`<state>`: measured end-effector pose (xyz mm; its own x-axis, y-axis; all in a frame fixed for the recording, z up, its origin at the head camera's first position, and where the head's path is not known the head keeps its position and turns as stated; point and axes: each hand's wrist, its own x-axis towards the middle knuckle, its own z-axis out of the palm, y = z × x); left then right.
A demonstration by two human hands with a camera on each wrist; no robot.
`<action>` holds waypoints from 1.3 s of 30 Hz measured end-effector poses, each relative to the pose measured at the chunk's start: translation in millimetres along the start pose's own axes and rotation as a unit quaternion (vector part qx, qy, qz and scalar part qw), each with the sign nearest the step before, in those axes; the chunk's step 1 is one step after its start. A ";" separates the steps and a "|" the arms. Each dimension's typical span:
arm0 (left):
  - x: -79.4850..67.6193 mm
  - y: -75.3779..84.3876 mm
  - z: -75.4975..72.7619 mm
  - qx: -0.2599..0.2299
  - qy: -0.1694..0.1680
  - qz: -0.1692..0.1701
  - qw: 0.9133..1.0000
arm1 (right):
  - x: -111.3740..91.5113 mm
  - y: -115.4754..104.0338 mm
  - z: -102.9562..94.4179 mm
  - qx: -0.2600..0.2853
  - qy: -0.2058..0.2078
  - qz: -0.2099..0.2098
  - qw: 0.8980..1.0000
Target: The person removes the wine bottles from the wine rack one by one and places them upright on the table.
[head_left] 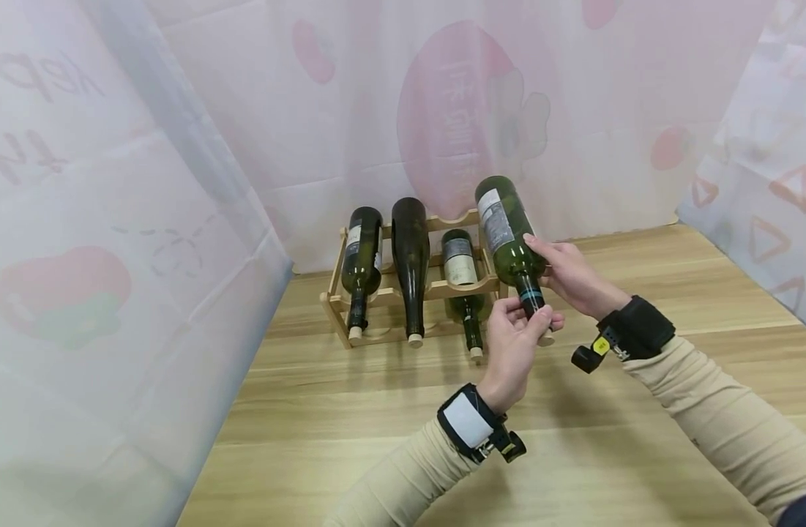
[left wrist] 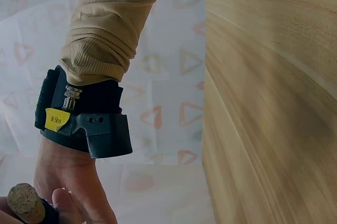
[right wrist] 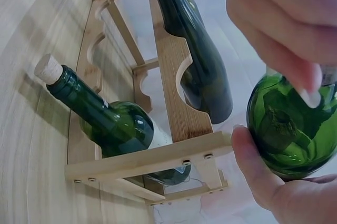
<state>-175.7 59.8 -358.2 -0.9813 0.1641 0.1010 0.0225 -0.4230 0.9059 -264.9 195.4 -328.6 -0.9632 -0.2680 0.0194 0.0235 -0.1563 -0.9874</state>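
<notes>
Currently the head view shows me a corked green glass bottle with a grey-and-white label (head_left: 516,245), raised at the right end of a light wooden two-tier rack (head_left: 435,290), near the back edge of the wood-grained table (head_left: 376,432). The left hand (head_left: 510,348) pinches its neck; the right hand (head_left: 574,277) grips its body near the shoulder. I judge it rigid, slick, breakable and fairly heavy, best taken by neck and body together. The rack's upper tier bears a labelled dark green bottle (head_left: 363,252) and a plain near-black bottle (head_left: 410,256); its lower tier, a green bottle with a cream label (head_left: 461,269). The left wrist view gives me the pale cork (left wrist: 25,202) beside fingers. The right wrist view shows translucent green glass; I cannot tell whether liquid is inside.
</notes>
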 end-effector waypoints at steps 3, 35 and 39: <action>-0.3 -0.8 2.6 -0.004 -0.001 0.001 1.000 | -1.7 -1.1 -2.2 -0.004 -0.003 -0.001 1.000; -3.6 -11.2 21.8 -0.020 0.000 -0.001 1.000 | -15.6 -0.2 -21.7 0.011 -0.008 -0.005 1.000; -3.8 -12.0 23.4 -0.017 -0.001 0.000 1.000 | -16.2 -0.5 -23.5 0.015 -0.006 -0.004 1.000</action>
<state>-167.8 85.2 -359.8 -0.9809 0.1657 0.1016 0.0158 -0.4526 0.8916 -255.5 222.2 -332.2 -0.9599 -0.2786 0.0303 0.0233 -0.1872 -0.9821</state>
